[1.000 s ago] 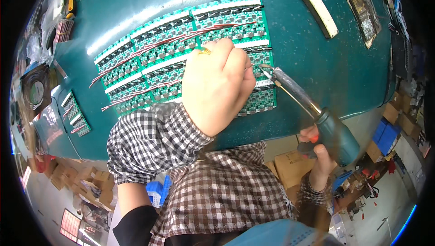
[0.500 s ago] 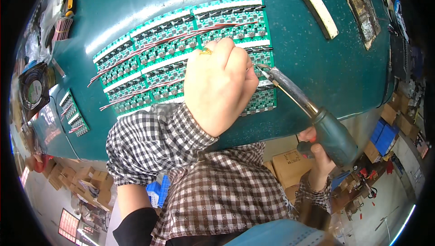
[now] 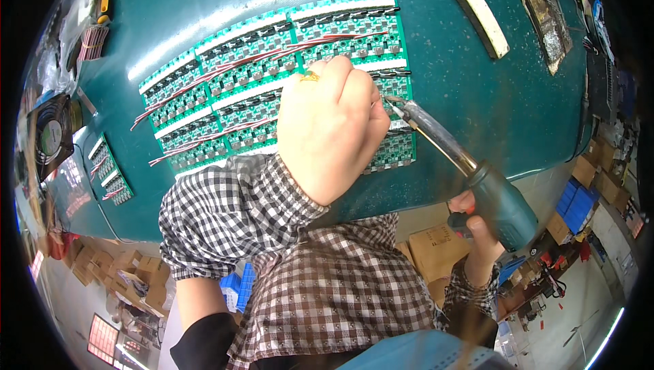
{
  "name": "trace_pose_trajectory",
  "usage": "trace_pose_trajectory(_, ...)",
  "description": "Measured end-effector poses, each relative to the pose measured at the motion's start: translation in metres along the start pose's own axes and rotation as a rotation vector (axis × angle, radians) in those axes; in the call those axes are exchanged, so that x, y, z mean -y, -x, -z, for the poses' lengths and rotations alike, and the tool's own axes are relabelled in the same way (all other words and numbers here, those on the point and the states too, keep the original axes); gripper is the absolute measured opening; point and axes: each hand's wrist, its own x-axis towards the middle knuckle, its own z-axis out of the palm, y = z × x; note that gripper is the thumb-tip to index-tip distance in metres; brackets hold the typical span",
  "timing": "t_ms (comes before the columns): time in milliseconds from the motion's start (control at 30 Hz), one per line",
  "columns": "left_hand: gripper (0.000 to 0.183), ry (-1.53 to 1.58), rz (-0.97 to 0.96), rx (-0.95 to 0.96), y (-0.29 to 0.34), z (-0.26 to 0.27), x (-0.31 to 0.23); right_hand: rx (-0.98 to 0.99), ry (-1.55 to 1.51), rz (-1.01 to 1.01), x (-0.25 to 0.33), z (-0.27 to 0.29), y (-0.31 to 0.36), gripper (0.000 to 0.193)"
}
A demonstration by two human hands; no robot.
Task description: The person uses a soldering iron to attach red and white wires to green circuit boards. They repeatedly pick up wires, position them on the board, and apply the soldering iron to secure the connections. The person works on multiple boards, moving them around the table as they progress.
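Note:
A panel of green circuit boards (image 3: 255,70) lies on the green work mat, with white strips, black parts and thin red and white wires (image 3: 266,54) across it. My left hand (image 3: 334,128) rests over the panel's right half, fingers curled in a pinch; what they grip is hidden behind the knuckles. In my right hand (image 3: 482,237) is a soldering iron (image 3: 505,210) with a dark green handle and a long metal barrel. Its tip meets the boards just right of my left fingertips, where a thin wire-like piece shows.
At the left lie a small board strip (image 3: 112,172), a black fan (image 3: 51,135), a wire bundle (image 3: 93,43) and a yellow-handled tool (image 3: 104,1). A curved white-topped bar (image 3: 470,5) and a dark, crusted block (image 3: 547,26) lie at the upper right. Cardboard boxes (image 3: 436,251) stand below the table edge.
Almost nothing differs. Both hands and the soldering iron keep nearly the same place, with the iron's tip still beside my left fingers.

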Motion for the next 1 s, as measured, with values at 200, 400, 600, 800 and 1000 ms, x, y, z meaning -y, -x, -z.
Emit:
trace_pose_trajectory(200, 0.018, -0.015, -0.010, -0.017, 0.0007, -0.0029, 0.0005, -0.019, 0.029, -0.005, 0.0014, -0.0011, 0.0011, 0.068)
trace_pose_trajectory(400, 0.019, -0.019, -0.005, -0.021, 0.0013, -0.0015, 0.0011, -0.016, 0.002, -0.023, -0.0010, 0.0013, 0.0009, 0.070)
trace_pose_trajectory(600, 0.019, -0.024, -0.002, -0.030, 0.0012, -0.0033, -0.0003, -0.017, 0.030, 0.035, -0.0018, 0.0003, 0.0014, 0.072)
trace_pose_trajectory(800, 0.019, -0.013, -0.005, -0.040, 0.0020, -0.0048, 0.0016, -0.055, -0.023, 0.040, 0.0004, -0.0047, 0.0024, 0.071)
trace_pose_trajectory(1000, 0.019, -0.010, -0.006, -0.043, 0.0020, -0.0030, 0.0002, -0.039, 0.011, 0.028, 0.0023, -0.0037, 0.0004, 0.071)
